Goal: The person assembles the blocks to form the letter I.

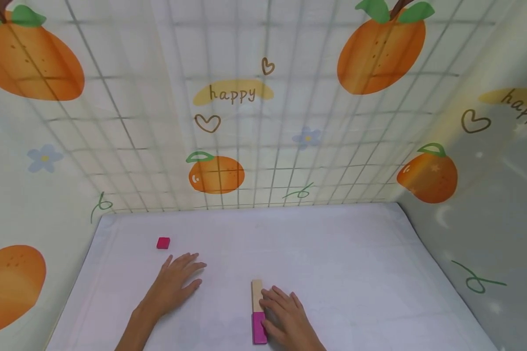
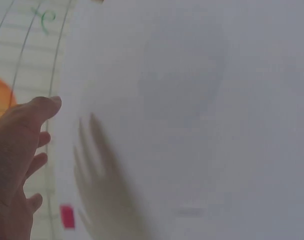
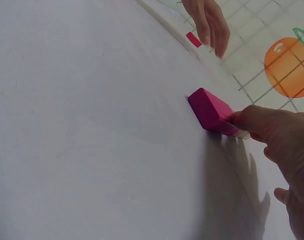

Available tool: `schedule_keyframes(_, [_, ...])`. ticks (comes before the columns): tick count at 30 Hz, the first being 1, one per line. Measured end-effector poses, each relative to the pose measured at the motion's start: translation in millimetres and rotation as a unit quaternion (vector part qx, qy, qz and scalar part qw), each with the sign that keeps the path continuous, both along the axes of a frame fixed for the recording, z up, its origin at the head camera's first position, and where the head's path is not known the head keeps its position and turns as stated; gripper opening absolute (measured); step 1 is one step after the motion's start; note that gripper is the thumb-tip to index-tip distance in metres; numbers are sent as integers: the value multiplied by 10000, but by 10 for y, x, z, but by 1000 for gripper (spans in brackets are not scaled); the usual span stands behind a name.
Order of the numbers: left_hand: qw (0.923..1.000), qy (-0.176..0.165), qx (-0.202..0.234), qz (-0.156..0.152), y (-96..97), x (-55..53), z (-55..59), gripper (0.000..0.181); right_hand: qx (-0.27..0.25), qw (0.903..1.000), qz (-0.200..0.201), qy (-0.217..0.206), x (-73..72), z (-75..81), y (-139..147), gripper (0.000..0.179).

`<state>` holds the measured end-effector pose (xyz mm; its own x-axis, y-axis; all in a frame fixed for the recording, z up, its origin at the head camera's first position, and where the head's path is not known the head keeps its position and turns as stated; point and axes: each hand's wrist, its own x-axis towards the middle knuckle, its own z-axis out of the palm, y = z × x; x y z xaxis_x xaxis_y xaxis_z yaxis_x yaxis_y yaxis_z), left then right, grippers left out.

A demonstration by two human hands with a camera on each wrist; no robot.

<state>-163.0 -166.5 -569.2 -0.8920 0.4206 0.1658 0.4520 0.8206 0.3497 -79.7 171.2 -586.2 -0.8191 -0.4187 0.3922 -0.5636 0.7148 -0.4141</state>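
Note:
On the white table lies a magenta block (image 1: pixel 259 327), end to end with a plain wooden block (image 1: pixel 256 295) in one straight line. My right hand (image 1: pixel 287 314) rests along their right side: its fingertips are at the wooden block's edge and its thumb touches the magenta one. In the right wrist view the thumb meets the side of the magenta block (image 3: pixel 210 109). My left hand (image 1: pixel 174 285) is spread over the table with nothing in it, nearest to a small red block (image 1: pixel 163 243) that lies just beyond its fingers. That red block (image 2: pixel 67 216) also shows in the left wrist view.
The white tabletop (image 1: pixel 355 263) ends at a curtain (image 1: pixel 281 122) printed with oranges and grid lines, which rises behind it. More of the same cloth stands along the left and right sides.

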Motion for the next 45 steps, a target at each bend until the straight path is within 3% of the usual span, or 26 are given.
schedule_keyframes(8, [9969,476,-299,553,-495,-195,59,47,33,10000,-18,-9,9,-21,-3,38])
schedule_keyframes(17, [9934,306,-481,996,-888,-424,15,48,21,10000,32,-89,17,-46,-26,37])
schedule_keyframes(27, [9932,-121,-119,1150,-947,-584,-20,42,15,9997,-71,-233,36,-81,-34,35])
schedule_keyframes(36, [9932,68,15,1161,-942,-669,-72,34,19,9997,-69,-231,33,-47,-16,38])
schedule_keyframes(45, [9936,234,96,1102,-909,-675,-81,32,12,9997,-101,-231,30,-5,-13,38])
